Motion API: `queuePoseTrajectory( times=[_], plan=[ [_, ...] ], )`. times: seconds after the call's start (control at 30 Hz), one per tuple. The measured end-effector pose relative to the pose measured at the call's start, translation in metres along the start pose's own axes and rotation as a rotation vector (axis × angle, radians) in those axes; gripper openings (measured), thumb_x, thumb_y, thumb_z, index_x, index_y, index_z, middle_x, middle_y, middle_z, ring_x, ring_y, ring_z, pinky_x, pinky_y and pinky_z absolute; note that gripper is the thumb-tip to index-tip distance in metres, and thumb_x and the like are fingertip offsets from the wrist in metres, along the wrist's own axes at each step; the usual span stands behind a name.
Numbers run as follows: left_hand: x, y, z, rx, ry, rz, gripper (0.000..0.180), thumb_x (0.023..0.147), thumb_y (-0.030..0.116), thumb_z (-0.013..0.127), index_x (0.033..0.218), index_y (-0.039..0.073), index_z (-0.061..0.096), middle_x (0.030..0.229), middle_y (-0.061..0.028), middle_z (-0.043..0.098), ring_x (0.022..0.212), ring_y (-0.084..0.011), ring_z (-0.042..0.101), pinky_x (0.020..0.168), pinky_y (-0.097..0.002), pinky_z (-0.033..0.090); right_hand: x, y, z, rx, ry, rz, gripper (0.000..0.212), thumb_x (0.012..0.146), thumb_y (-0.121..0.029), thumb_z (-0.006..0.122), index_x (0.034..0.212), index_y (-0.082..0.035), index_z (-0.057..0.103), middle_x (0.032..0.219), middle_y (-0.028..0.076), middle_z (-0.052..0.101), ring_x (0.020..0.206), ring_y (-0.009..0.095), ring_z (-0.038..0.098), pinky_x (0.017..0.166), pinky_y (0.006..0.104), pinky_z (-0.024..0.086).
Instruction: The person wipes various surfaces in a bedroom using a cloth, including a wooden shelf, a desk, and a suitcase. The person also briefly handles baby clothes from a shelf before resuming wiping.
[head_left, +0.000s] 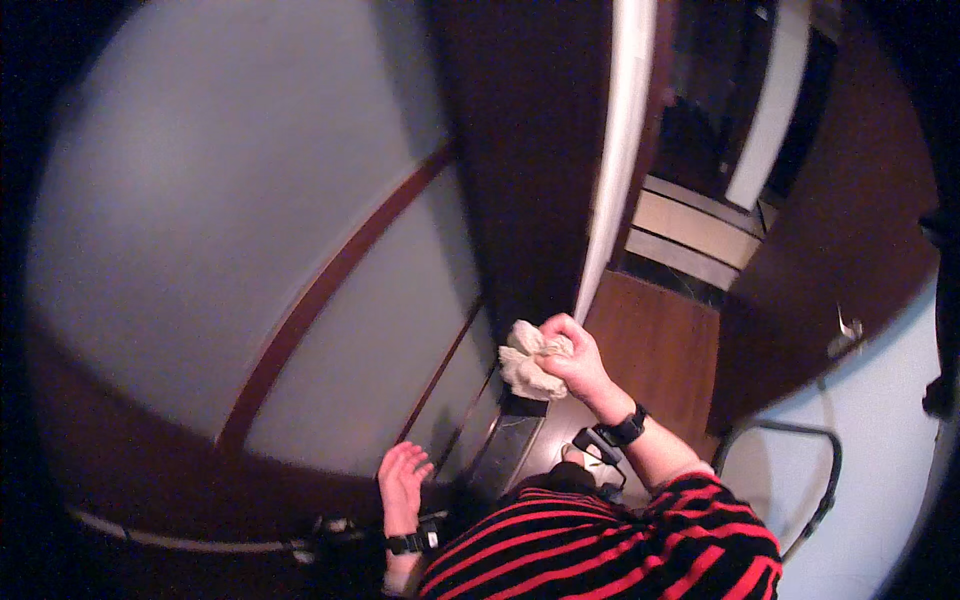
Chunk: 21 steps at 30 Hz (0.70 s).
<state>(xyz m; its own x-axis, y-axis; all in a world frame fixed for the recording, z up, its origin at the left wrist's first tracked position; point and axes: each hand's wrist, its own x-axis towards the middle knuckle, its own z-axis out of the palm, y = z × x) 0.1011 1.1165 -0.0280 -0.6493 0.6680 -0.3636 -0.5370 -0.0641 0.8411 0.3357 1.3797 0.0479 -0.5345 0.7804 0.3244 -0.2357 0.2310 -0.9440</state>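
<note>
My right hand (578, 362) grips a bunched cream cloth (530, 370), its folds bulging out to the left of the fingers. The cloth is close to the lower end of a tall dark brown wooden panel (520, 160); I cannot tell whether it touches. Lower and to the left, my left hand (403, 482) is empty, its fingers loosely bent and a little apart. Near that hand stands a large greyish panel (360, 370) crossed by a reddish-brown strip (335, 280). Black bands circle both wrists.
A white vertical edge (612, 170) borders a doorway with a brown wood floor (650, 345). On the right a dark brown door (830, 250) with a metal handle (846, 338) stands ajar. A dark tubular frame (835, 460) is beside the pale blue wall (890, 450).
</note>
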Motion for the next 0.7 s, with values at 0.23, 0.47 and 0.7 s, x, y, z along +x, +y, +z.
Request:
queuePoseTrajectory(
  times=[0.23, 0.47, 0.7],
  plan=[
    [-0.065, -0.084, 0.266, -0.208, -0.646, 0.016, 0.112, 0.065, 0.054, 0.08, 0.148, 0.017, 0.017, 0.135, -0.0117, 0.044, 0.121, -0.028, 0.047, 0.099, -0.0449, 0.044, -0.02, -0.087, -0.129, -0.464, -0.67, -0.269, 0.055, 0.071, -0.022, 0.072, 0.12, -0.007, 0.053, 0.119, 0.016, 0.056, 0.105, 0.03, 0.059, 0.089, 0.0375, 0.049],
    [0.112, -0.176, 0.381, -0.361, -0.33, -0.146, 0.032, 0.094, 0.027, 0.046, 0.116, 0.006, 0.054, 0.104, -0.0104, 0.062, 0.092, -0.0243, 0.06, 0.08, -0.04, 0.052, 0.165, -0.012, -0.425, -0.068, -0.495, -0.07, 0.056, 0.083, -0.022, 0.07, 0.13, -0.002, 0.05, 0.134, 0.016, 0.052, 0.123, 0.027, 0.051, 0.101, 0.0379, 0.042],
    [0.085, -0.307, 0.436, -0.405, -0.082, 0.106, 0.026, 0.093, 0.029, 0.049, 0.1, 0.006, 0.057, 0.09, -0.0094, 0.062, 0.074, -0.0239, 0.06, 0.066, -0.0352, 0.05, 0.354, 0.016, -0.695, -1.034, 0.419, -0.274, 0.088, 0.068, -0.011, 0.058, 0.145, 0.002, 0.019, 0.149, 0.024, 0.025, 0.14, 0.034, 0.024, 0.114, 0.0419, 0.023]
  ],
)
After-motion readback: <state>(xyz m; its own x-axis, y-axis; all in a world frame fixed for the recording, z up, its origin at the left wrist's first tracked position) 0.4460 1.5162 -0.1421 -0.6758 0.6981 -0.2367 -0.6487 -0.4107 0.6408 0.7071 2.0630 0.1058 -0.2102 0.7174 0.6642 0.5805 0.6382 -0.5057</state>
